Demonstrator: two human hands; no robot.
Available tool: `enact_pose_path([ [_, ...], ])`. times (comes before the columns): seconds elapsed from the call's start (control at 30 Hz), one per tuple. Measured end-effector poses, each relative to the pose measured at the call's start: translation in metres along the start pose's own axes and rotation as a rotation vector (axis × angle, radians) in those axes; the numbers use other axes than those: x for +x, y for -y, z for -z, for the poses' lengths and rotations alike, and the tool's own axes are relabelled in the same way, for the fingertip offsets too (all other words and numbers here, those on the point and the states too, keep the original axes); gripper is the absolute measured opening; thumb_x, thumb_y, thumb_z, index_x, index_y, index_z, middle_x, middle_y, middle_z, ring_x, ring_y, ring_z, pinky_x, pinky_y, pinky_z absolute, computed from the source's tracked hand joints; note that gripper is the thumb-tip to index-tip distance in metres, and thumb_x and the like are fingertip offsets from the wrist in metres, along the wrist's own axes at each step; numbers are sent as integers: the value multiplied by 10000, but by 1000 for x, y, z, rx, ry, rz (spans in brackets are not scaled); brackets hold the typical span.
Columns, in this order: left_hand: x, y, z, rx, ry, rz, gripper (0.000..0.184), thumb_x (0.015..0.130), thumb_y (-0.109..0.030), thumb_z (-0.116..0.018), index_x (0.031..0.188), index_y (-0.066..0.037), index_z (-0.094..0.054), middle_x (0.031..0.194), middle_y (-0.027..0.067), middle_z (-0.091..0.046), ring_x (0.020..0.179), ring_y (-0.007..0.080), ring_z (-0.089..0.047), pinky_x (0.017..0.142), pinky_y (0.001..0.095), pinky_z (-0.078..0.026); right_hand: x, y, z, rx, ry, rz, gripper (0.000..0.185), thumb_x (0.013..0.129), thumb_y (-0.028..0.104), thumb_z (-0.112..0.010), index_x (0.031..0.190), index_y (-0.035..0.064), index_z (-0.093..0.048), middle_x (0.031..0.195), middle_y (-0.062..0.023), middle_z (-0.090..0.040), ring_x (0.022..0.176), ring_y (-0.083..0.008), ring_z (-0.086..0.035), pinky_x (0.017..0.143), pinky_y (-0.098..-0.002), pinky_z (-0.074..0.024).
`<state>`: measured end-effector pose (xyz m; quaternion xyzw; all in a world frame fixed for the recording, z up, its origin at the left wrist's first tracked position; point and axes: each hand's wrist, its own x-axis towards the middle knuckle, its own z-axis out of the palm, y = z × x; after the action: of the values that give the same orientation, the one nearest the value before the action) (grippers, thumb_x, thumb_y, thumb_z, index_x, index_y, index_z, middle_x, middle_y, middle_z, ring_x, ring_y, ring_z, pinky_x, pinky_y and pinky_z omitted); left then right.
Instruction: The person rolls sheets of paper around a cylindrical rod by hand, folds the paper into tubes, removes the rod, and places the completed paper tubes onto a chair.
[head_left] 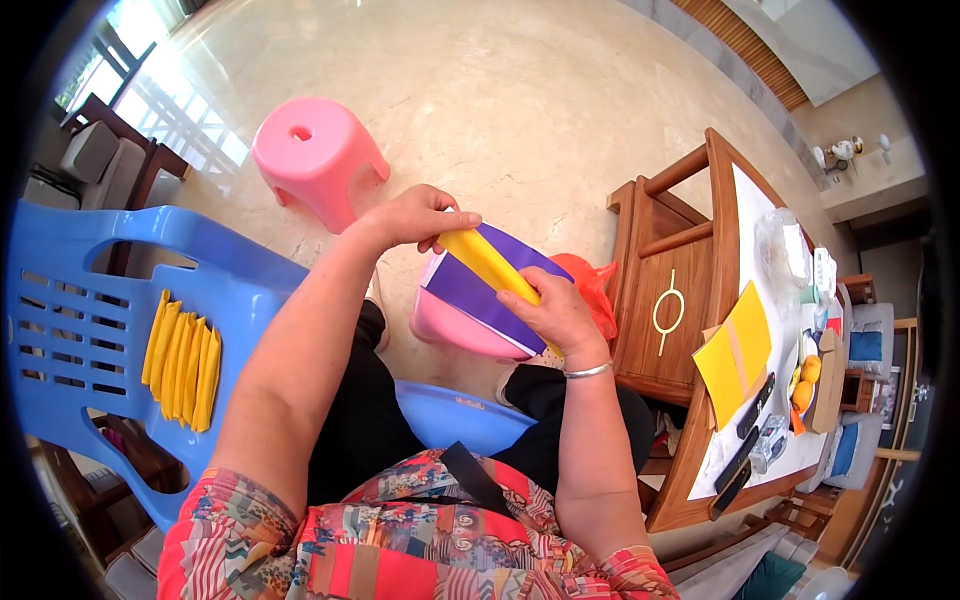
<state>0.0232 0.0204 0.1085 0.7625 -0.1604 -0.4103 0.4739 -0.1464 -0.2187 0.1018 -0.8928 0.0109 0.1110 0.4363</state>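
A yellow paper roll [484, 262] slants between my two hands. My left hand [425, 216] pinches its far end between thumb and fingers. My right hand [557, 312] is closed around the nearer part, with the thumb lying along the roll. Below the roll is a flat purple sheet [463, 295] with white edges, resting on a pink stool [440, 324] between my knees. On the blue plastic chair [240, 285] to my left, several similar yellow rolls [181, 365] lie side by side.
Another pink stool [318, 150] stands ahead on the shiny floor. A red plastic bag [592, 290] is beside the wooden table [690, 290] at right. That table bears a yellow sheet stack [735, 350], black-handled tools [745, 445] and orange fruit [806, 385].
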Motion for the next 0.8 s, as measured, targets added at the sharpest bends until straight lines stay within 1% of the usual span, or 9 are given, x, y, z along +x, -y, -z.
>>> enact_pose_path([
  [0.03, -1, -1, -1, 34, -18, 25, 450, 972, -473, -725, 958, -23, -737, 752, 57, -701, 568, 82, -604, 484, 231, -439, 0, 0, -2, -5, -30, 25, 432, 924, 400, -763, 1147, 40, -679, 906, -176, -721, 845, -331, -709, 766, -413, -544],
  [0.13, 5, 6, -3, -49, -80, -88, 459, 988, -486, -693, 991, -29, -739, 731, 37, -681, 568, 74, -590, 499, 222, -430, 4, -4, -8, 25, -59, 7, 407, 959, 382, -733, 1160, 31, -679, 859, -130, -707, 754, -258, -692, 708, -379, -544],
  [0.23, 3, 5, -4, -224, -67, -201, 416, 979, -454, -704, 990, -38, -726, 679, 18, -637, 564, 81, -554, 523, 233, -415, 5, -7, -7, 363, 82, -130, 384, 994, 357, -699, 1182, 23, -675, 833, -73, -684, 684, -166, -659, 643, -331, -534],
  [0.33, 1, 3, 0, -364, 0, -215, 378, 991, -417, -703, 1001, -40, -728, 671, -5, -626, 581, 74, -546, 539, 223, -404, 7, -11, -9, 527, 136, -162, 386, 1014, 346, -676, 1219, 19, -666, 824, -22, -650, 655, -86, -618, 597, -280, -512],
  [0.43, 2, 0, 2, -284, -25, -149, 368, 997, -401, -703, 1001, -34, -729, 668, 1, -632, 576, 74, -549, 534, 227, -408, 5, -3, -12, 550, 94, -194, 389, 998, 353, -691, 1181, 12, -655, 835, -81, -676, 677, -178, -651, 632, -344, -522],
  [0.53, 4, 1, 1, -200, -52, -62, 380, 991, -413, -711, 985, -34, -729, 662, 8, -637, 574, 77, -554, 529, 233, -416, 8, -6, -21, 163, 40, -26, 386, 979, 357, -709, 1121, 4, -640, 861, -153, -686, 727, -292, -663, 687, -418, -519],
  [0.63, 9, 6, -4, -194, -70, -34, 369, 1017, -385, -673, 1051, -21, -728, 660, 19, -635, 570, 82, -555, 549, 236, -441, 8, -6, -28, 92, 49, -81, 398, 959, 361, -726, 1086, -2, -619, 894, -216, -681, 796, -389, -649, 753, -473, -501],
  [0.73, 13, 10, 2, -486, -4, -47, 363, 1071, -339, -590, 1172, -11, -708, 683, 16, -637, 591, 78, -569, 575, 227, -460, 7, -1, -26, 166, 49, -102, 358, 961, 326, -734, 1093, 13, -623, 835, -143, -674, 728, -292, -660, 668, -417, -522],
  [0.8, 12, 9, 6, -562, 48, -86, 357, 1081, -313, -565, 1227, -11, -690, 701, 16, -640, 608, 83, -567, 595, 233, -468, 5, 10, -20, 302, 76, -195, 309, 961, 286, -739, 1087, 29, -625, 799, -78, -643, 650, -202, -632, 580, -350, -504],
])
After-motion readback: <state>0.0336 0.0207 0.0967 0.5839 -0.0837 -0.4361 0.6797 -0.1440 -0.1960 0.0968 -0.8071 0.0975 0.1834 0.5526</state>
